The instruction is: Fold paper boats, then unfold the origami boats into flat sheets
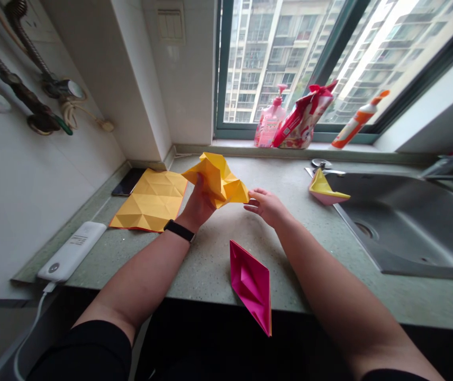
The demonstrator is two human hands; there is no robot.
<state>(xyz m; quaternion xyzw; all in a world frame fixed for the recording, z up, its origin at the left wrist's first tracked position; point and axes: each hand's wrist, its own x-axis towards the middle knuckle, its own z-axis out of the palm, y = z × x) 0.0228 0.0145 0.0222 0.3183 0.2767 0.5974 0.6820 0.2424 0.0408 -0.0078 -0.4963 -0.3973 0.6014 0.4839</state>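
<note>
The stainless-steel sink (420, 222) is running past the right edge, its basin showing a drain (364, 230); the creased yellow sheet (151, 200) is partly covering a smartphone (127, 182). Above the countertop (202, 264), the left hand (199, 206) is holding the folded yellow paper (220, 182), which is hiding several of its fingertips; the right hand (266, 205), fingers slightly parted, is meeting the paper's right corner, though I cannot tell whether it is pinching; a yellow-and-pink paper boat (326, 190) is sitting at the sink's rim.
</note>
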